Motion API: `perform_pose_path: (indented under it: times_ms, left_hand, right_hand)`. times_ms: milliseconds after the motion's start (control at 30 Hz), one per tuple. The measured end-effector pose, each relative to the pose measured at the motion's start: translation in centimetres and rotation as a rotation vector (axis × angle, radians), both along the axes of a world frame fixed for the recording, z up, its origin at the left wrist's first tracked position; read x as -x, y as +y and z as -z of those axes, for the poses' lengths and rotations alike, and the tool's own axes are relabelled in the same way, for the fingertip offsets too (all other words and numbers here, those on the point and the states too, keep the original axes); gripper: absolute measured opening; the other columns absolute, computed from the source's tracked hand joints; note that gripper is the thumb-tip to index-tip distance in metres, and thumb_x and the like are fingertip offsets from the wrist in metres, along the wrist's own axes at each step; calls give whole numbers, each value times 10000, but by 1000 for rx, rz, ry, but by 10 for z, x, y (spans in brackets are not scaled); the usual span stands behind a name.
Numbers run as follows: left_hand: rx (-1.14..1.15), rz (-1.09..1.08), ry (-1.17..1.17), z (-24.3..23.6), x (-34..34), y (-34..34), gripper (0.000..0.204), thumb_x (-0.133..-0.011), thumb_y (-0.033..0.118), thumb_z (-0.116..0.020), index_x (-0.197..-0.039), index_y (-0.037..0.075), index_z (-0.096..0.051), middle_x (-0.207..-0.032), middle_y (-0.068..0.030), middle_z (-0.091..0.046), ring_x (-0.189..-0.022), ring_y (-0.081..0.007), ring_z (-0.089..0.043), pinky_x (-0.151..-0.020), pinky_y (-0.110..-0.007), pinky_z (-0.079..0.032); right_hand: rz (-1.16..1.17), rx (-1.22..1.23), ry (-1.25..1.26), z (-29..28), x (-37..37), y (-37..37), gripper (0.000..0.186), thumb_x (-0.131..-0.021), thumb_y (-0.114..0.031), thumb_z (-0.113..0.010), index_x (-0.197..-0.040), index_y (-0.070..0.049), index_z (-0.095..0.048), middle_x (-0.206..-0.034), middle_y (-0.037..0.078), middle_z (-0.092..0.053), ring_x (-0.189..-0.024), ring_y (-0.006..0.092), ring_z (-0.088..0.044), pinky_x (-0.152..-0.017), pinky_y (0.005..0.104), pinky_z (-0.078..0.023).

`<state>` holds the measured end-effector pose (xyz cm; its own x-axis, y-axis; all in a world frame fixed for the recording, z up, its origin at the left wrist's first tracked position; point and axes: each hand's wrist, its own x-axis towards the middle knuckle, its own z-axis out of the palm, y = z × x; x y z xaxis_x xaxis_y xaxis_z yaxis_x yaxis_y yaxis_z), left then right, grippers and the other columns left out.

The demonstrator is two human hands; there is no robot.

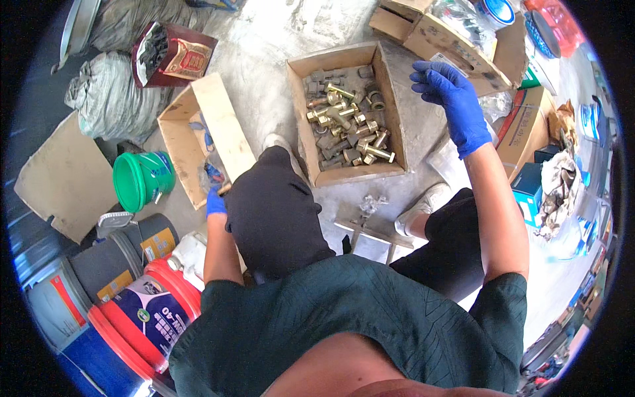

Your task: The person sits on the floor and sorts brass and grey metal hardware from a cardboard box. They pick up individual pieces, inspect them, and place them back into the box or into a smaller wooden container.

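A cardboard box (401, 132) of loose bolts and nuts (350, 122) stands on the floor between my feet. The metal pieces are brassy yellow and dark grey. Right of that box my right hand (453, 99), in a blue glove, is raised with its fingers loosely bent and apart; I see nothing in it. My left hand (215, 202), also gloved in blue, is low beside my left knee, at the near end of a long open carton (221, 126). The knee hides most of its fingers. A small brownish piece (225, 188) shows by them. Blue items (213, 173) lie inside the carton.
A green bucket (142, 178) and red oil pails (142, 314) stand at my left. Farther off are a dark red bag (175, 56) and a grey sack (112, 96). More cartons (456, 49) lie at the far right. A small wooden stool (370, 235) is between my legs.
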<state>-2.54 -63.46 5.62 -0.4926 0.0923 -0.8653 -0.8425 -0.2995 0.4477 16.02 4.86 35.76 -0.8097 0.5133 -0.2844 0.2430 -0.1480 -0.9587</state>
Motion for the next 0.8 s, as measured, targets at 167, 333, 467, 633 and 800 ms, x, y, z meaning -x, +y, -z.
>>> perform_pose_path:
  times_ms: [167,333,467,633,800]
  left_hand:
    - [72,-26,-137,0,-4,-4,483,-902,420,-557,-1146,12,-640,-1106,-230,-692,-955,-377,-672,-898,-468,-536]
    - [179,61,59,-19,-4,11,546,-921,459,-567,-1215,3,-623,-1171,-219,-676,-1026,-360,-659,-908,-459,-520]
    - [572,135,454,-54,8,51,522,-943,426,-570,-1254,7,-604,-1225,-196,-657,-1086,-341,-638,-910,-447,-506]
    - [755,182,872,-158,53,73,497,-972,383,-572,-1301,12,-580,-1293,-167,-633,-1162,-317,-613,-911,-432,-488]
    - [662,336,1088,-329,54,182,582,-983,417,-574,-1446,81,-467,-1449,-89,-508,-1303,-246,-494,-1067,-419,-381]
  right_hand:
    - [26,-18,-5,1,2,1,280,-1004,-226,-550,-1187,-60,-680,-1034,52,-718,-918,138,-676,-803,271,-496]
    - [13,-19,2,-9,1,-3,273,-1000,-234,-554,-1169,-65,-686,-1018,36,-715,-908,116,-667,-788,262,-494]
    - [-32,-90,24,-11,-9,3,301,-1004,-270,-555,-1212,-86,-674,-1087,43,-712,-952,137,-668,-841,273,-491]
    - [-47,-163,57,-22,-16,-1,280,-997,-243,-562,-1193,-81,-680,-1043,34,-714,-925,125,-663,-823,271,-495]
    - [-114,-441,5,-16,-34,11,306,-944,-240,-566,-1130,-28,-687,-1004,106,-714,-886,205,-679,-814,337,-527]
